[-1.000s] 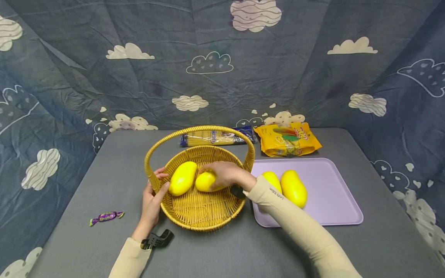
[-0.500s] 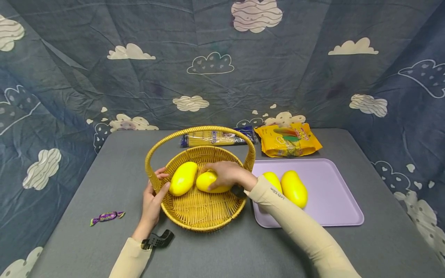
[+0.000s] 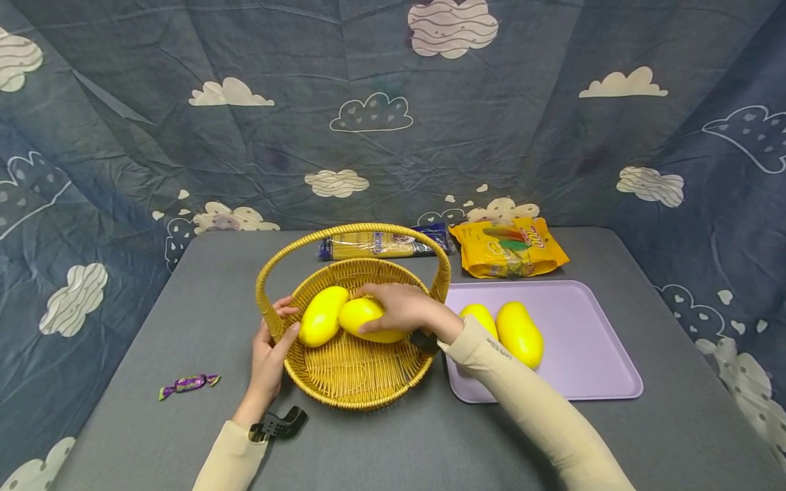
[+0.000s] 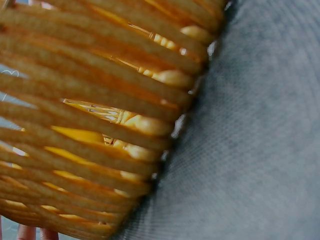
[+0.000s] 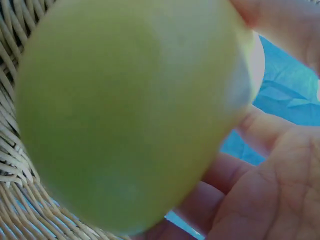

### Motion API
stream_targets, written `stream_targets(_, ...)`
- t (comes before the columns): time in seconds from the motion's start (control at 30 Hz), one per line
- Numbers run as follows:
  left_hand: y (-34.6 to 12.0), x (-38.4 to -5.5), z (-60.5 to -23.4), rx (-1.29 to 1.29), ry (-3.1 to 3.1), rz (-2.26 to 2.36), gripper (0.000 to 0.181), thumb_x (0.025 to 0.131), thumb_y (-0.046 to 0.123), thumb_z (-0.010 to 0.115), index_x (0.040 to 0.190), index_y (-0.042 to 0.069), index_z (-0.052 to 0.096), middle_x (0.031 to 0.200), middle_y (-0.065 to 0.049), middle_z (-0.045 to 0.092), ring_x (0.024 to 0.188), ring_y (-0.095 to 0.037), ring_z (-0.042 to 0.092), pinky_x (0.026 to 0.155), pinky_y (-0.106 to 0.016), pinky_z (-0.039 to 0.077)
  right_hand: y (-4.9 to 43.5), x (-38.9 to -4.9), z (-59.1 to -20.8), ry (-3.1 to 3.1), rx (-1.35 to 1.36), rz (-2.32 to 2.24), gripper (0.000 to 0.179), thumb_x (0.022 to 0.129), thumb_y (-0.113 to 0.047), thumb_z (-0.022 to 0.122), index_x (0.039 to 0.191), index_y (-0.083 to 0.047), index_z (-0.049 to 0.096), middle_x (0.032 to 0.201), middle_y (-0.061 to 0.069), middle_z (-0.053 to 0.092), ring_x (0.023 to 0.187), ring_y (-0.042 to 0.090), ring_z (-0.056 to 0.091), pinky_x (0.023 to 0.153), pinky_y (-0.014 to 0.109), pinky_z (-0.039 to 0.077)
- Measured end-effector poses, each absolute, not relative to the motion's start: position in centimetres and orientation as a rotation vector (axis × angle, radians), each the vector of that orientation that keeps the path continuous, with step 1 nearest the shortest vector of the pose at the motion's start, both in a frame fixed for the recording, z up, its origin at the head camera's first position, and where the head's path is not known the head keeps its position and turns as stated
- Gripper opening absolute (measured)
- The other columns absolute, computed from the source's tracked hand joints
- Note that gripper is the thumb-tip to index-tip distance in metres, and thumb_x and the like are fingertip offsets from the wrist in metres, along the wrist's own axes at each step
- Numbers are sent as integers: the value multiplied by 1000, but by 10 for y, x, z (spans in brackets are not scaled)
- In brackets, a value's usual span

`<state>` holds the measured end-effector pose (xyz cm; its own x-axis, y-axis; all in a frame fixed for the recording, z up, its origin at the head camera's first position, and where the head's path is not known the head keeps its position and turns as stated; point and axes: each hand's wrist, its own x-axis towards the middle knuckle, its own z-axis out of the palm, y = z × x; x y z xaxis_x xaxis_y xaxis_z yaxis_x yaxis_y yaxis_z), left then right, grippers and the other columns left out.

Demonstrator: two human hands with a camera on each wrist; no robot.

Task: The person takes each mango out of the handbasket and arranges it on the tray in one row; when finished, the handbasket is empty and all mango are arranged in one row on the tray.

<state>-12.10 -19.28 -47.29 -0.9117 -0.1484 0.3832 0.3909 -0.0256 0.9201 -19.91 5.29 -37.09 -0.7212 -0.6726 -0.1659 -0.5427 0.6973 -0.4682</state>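
A yellow wicker basket (image 3: 344, 382) with a tall arched handle stands mid-table. My left hand (image 3: 267, 358) grips its left side near the base of the handle; in the left wrist view the woven wall (image 4: 90, 80) fills much of the picture and only a few fingertips show. Inside the basket, one yellow mango (image 3: 323, 317) lies against the left side. My right hand (image 3: 402, 310) reaches over the right rim and holds a second mango (image 3: 362, 317), whose left end meets the first one. Seen from the right wrist, this mango (image 5: 125, 115) sits between thumb and fingers.
Two more mangoes (image 3: 519, 334) lie on a lilac tray (image 3: 589, 348) to the right, one partly behind my right sleeve. A pasta packet (image 3: 368, 244) and a yellow bag (image 3: 510, 247) lie behind. A purple wrapped candy (image 3: 189, 384) is at the left.
The mango in my right hand has moved slightly left against the other mango and shows more of its side. My left hand and the basket have stayed put.
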Motion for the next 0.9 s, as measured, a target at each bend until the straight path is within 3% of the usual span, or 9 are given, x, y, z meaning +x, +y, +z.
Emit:
stream_targets(0.33, -192, -120, -471, -238, -1901, -2003, 26, 91, -8, 52, 117, -13, 51, 140, -19, 40, 128, -25, 34, 100, -26, 28, 57, -186, -363, 2651, -1045, -741, 59, 83, -50, 68, 132, -21, 51, 124, 2, 58, 103, 16, 55, 83, 34, 42)
stream_targets(0.63, -192, -120, -471, -230, -1911, -2003, 26, 92, -8, 52, 117, -13, 51, 140, -19, 40, 128, -24, 34, 101, -26, 27, 61, -176, -359, 2695, -1127, -976, 58, 83, -51, 67, 130, -21, 52, 111, -9, 59, 92, 8, 54, 79, 29, 43)
stream_targets(0.9, -191, -120, -470, -262, -1881, -1999, 26, 92, -5, 53, 117, -12, 52, 139, -18, 41, 128, -24, 35, 101, -27, 27, 69, -164, -356, 2669, -1094, -1237, 59, 84, -51, 66, 133, -24, 49, 119, -8, 58, 95, 10, 54, 79, 37, 47)
